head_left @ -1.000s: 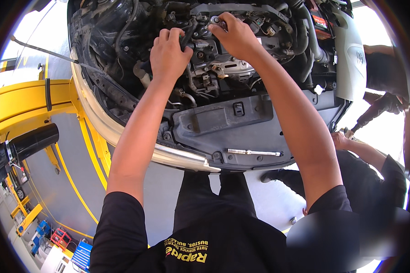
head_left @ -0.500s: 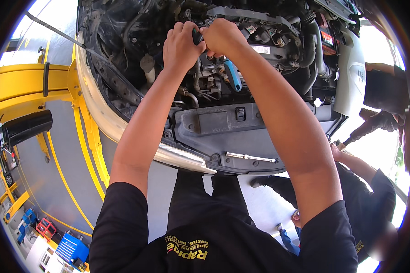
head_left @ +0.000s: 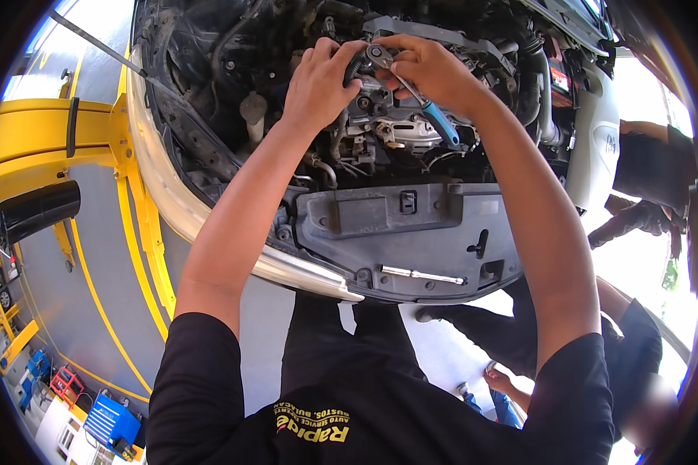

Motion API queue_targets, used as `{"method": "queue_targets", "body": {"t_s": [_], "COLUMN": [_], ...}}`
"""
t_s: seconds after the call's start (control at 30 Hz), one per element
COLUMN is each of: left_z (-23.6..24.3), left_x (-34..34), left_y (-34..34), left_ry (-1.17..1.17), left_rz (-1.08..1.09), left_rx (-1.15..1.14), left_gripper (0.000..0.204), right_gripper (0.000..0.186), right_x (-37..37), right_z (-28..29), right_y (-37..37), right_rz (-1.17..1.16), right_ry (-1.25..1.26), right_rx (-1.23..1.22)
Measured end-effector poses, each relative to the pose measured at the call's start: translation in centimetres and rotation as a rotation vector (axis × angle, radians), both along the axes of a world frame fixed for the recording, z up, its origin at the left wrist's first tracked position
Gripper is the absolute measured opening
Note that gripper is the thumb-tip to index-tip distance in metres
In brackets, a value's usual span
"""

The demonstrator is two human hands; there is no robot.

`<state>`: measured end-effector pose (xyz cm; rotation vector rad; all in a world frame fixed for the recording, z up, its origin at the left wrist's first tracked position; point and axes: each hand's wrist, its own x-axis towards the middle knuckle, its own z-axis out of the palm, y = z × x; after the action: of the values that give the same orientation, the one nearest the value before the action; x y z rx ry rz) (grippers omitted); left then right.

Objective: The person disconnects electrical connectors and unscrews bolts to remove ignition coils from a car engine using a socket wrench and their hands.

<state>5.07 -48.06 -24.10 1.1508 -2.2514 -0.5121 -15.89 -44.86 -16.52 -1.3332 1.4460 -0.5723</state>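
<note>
A ratchet wrench (head_left: pixel 440 122) with a blue handle lies over the engine, its round metal head up at the far end. My right hand (head_left: pixel 430 70) has its fingers bent round the ratchet just below that head, and the handle slants down to the right beneath my palm. Beside the ratchet head, my left hand (head_left: pixel 322 87) is closed on a black ribbed hose (head_left: pixel 355 67), thumb on the near side. What the ratchet's head sits on is hidden. Below both hands show the metal parts of the engine (head_left: pixel 415 133).
A chrome extension bar (head_left: pixel 422 275) lies on the grey plastic front cover (head_left: pixel 395 232). A white-capped reservoir (head_left: pixel 253 108) stands left of my left forearm. Yellow lift posts (head_left: pixel 46 132) are at the left. Another person (head_left: pixel 635 349) in dark clothes is close at the right.
The ratchet's handle has swung to the right, and its head has come into sight. My right hand has moved right and loosened from a tight fist. My left hand has shifted slightly right.
</note>
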Motion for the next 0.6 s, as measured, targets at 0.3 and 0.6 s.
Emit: {"method": "queue_targets", "body": {"t_s": [0.3, 0.6], "left_z": [-0.7, -2.0], "left_x": [0.0, -2.2], "left_y": [-0.9, -1.2], "left_ry": [-0.035, -0.053], "left_rz": [-0.031, 0.074], "left_rx": [-0.075, -0.231], "left_gripper": [0.050, 0.046], "right_gripper": [0.039, 0.031], "right_x": [2.0, 0.7], "right_z": [0.1, -2.3], "right_y": [-0.5, -1.6], "right_rz": [0.018, 0.028], "right_ry": [0.286, 0.436], "right_rx": [-0.066, -0.329]}}
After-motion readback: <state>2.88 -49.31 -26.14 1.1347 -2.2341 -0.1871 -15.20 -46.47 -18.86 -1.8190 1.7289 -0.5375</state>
